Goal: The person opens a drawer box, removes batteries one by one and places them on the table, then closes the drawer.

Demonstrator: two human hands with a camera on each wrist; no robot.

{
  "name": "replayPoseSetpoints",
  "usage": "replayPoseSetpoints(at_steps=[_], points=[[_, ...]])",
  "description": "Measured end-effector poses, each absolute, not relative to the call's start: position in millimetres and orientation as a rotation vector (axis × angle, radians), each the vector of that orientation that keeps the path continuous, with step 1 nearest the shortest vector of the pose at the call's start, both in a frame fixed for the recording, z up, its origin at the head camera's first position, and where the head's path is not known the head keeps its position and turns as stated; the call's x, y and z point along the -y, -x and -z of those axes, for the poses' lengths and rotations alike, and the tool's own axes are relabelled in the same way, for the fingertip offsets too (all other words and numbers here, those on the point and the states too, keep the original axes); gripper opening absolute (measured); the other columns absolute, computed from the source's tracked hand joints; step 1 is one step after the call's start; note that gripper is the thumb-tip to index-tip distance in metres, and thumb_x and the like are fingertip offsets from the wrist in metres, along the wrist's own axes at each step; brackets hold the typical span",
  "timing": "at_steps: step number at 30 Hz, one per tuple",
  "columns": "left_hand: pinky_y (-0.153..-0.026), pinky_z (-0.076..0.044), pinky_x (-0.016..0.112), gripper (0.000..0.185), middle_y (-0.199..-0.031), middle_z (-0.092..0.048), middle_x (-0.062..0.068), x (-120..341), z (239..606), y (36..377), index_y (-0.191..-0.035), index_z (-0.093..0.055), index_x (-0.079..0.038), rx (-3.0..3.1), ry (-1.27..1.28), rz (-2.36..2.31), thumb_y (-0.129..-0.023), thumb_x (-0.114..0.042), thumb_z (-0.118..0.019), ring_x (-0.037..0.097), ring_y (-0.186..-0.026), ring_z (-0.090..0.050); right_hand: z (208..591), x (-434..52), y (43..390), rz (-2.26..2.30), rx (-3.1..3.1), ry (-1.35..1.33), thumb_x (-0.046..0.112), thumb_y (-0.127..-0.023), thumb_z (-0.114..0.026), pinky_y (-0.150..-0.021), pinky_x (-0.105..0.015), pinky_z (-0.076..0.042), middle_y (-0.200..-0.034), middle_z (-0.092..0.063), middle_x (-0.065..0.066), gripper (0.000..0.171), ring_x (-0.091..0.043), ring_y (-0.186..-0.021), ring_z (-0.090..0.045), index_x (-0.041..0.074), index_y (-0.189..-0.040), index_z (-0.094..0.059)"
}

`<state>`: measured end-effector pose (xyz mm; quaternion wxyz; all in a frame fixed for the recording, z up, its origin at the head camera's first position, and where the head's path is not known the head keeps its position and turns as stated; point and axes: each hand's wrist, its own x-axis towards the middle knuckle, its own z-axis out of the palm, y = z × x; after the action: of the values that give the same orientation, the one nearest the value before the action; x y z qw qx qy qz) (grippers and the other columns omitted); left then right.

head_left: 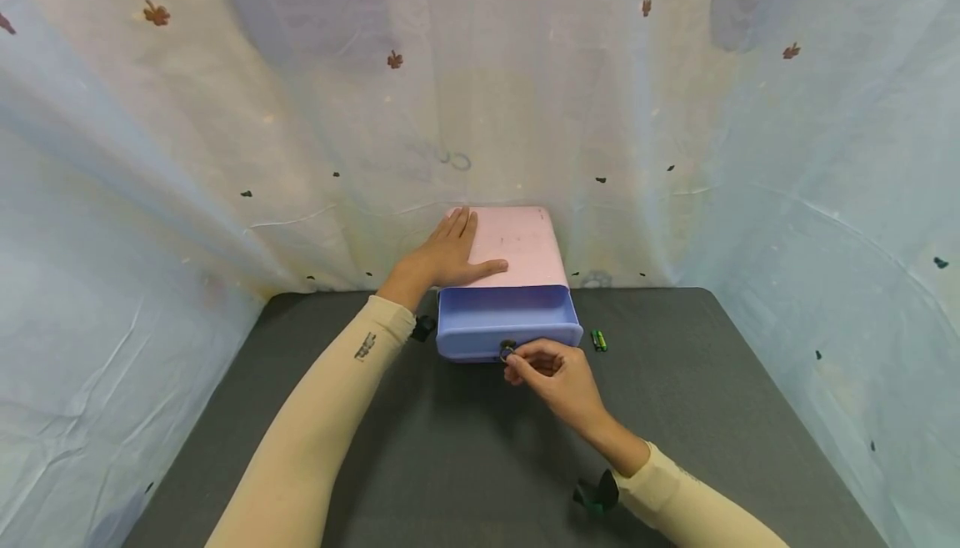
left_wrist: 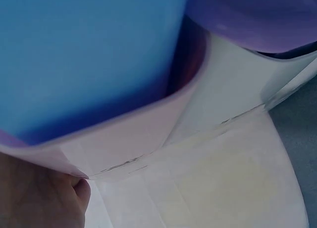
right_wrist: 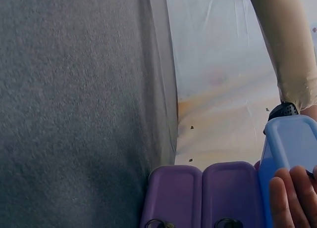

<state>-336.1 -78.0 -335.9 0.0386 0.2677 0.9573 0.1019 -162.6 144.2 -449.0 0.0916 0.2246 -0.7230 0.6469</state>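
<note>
A pink drawer unit [head_left: 517,239] stands at the back of the table with its light blue top drawer [head_left: 510,342] pulled out. My left hand [head_left: 446,256] lies flat on the unit's top, fingers straight and thumb spread. The right hand [head_left: 551,373] pinches the ring pull [head_left: 506,352] on the drawer front between thumb and fingers. In the right wrist view, the fingers of that hand [right_wrist: 297,193] overlap the blue drawer front [right_wrist: 294,134]. The part of the drawer's inside that shows in the head view is bare.
Beside the unit on the right lie small green batteries [head_left: 598,340]. Two purple drawers [right_wrist: 176,193] with ring pulls sit closed below the blue one. A dark grey cloth covers the table [head_left: 450,465]. Patterned pale sheeting [head_left: 480,114] hangs behind and at both sides.
</note>
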Motion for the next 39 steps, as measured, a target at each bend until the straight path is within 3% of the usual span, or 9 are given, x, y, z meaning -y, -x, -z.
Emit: replayPoseSetpoints(at_steps=[18, 26, 32, 39], points=[[-0.134, 0.009, 0.042, 0.122, -0.178, 0.015, 0.020, 76.8, 339.4, 340.6, -0.170, 0.008, 0.000, -2.920, -0.805, -0.310, -0.097, -0.085, -0.041, 0.031, -0.165, 0.016, 444.4, -138.5, 186.1, -1.916, 2.126, -0.635, 0.011, -0.101, -0.077, -0.073, -0.042, -0.067, -0.088, -0.081, -0.014, 0.009, -0.029, -0.079, -0.080, 0.002, -0.101, -0.080], [-0.134, 0.007, 0.043, 0.119, -0.178, 0.011, 0.022, 77.6, 334.5, 337.7, -0.170, 0.006, 0.002, -2.918, -0.812, -0.310, -0.099, -0.082, -0.040, 0.033, -0.166, 0.013, 442.2, -136.5, 197.9, -2.003, 2.094, -0.630, 0.007, -0.101, -0.076, -0.075, -0.044, -0.068, -0.091, -0.080, -0.021, 0.011, -0.033, -0.081, -0.080, -0.003, -0.103, -0.079], [-0.135, 0.006, 0.043, 0.118, -0.178, 0.010, 0.022, 76.5, 332.7, 336.0, -0.170, 0.005, 0.002, -2.921, -0.799, -0.307, -0.100, -0.079, -0.045, 0.034, -0.166, 0.012, 441.8, -136.6, 204.7, -1.981, 2.100, -0.631, 0.008, -0.102, -0.075, -0.075, -0.051, -0.067, -0.091, -0.080, -0.019, 0.011, -0.045, -0.081, -0.078, -0.001, -0.103, -0.079], [-0.134, 0.009, 0.042, 0.120, -0.178, 0.014, 0.021, 76.4, 336.2, 343.1, -0.170, 0.009, 0.000, -2.917, -0.787, -0.277, -0.098, -0.084, -0.040, 0.032, -0.165, 0.016, 441.9, -136.6, 213.2, -1.949, 2.092, -0.651, 0.010, -0.103, -0.075, -0.073, -0.046, -0.067, -0.091, -0.080, -0.019, 0.011, -0.041, -0.079, -0.078, 0.000, -0.103, -0.080]])
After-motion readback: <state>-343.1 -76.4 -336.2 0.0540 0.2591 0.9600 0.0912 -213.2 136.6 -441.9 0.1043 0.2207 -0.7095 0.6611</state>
